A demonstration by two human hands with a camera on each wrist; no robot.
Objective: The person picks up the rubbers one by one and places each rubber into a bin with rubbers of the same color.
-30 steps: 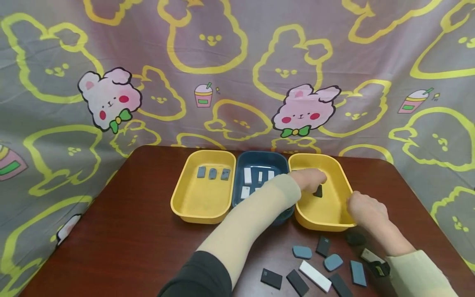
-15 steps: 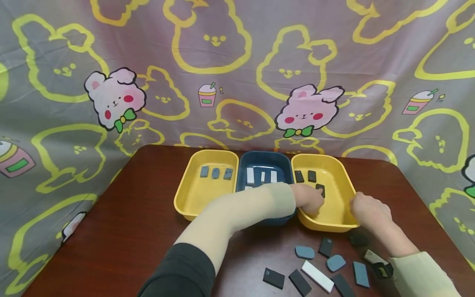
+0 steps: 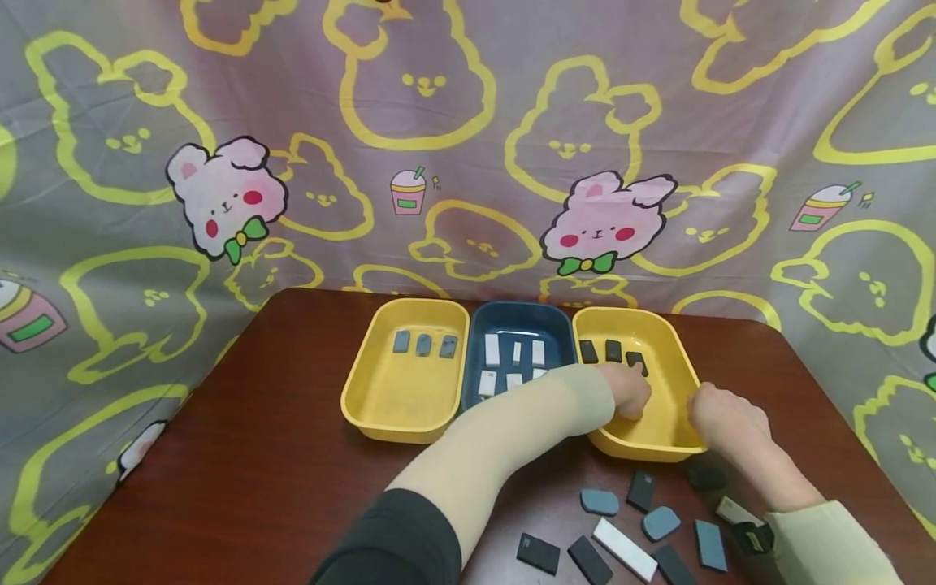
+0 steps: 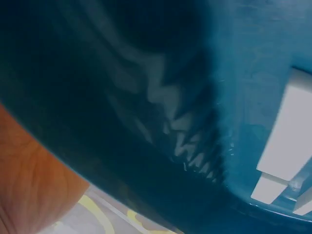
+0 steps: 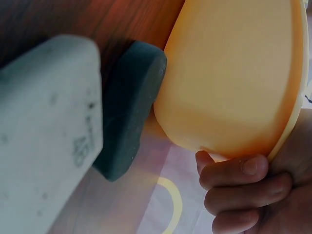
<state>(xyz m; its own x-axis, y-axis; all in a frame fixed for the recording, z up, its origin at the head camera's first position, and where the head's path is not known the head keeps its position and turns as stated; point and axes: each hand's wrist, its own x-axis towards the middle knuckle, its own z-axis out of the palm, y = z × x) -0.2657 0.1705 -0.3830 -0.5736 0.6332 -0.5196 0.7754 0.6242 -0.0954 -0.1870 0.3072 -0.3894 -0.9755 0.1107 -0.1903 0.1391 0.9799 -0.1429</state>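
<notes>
My left hand [image 3: 630,392] is inside the right yellow bin [image 3: 676,410], one finger extended to the near edge of a black eraser [image 3: 636,361]. Two more black erasers [image 3: 613,350] lie left of it in the same row. The left wrist view has only part of that hand [image 4: 34,180], beyond the wall of the blue bin [image 4: 122,146]. My right hand [image 3: 731,416] holds the yellow bin's right rim. Up close in the right wrist view, its curled fingers [image 5: 234,175] grip the bin's edge.
The blue bin contains white erasers [image 3: 492,350]; grey-blue erasers [image 3: 423,345] lie in the left yellow bin [image 3: 400,406]. Several loose black, grey-blue and white erasers [image 3: 624,549] lie on the table in front. A patterned curtain [image 3: 468,146] hangs behind.
My left hand moved from the back of the bin to its front left, then forward and right. The black eraser has slid back into line with the other two. The right hand stays at the rim.
</notes>
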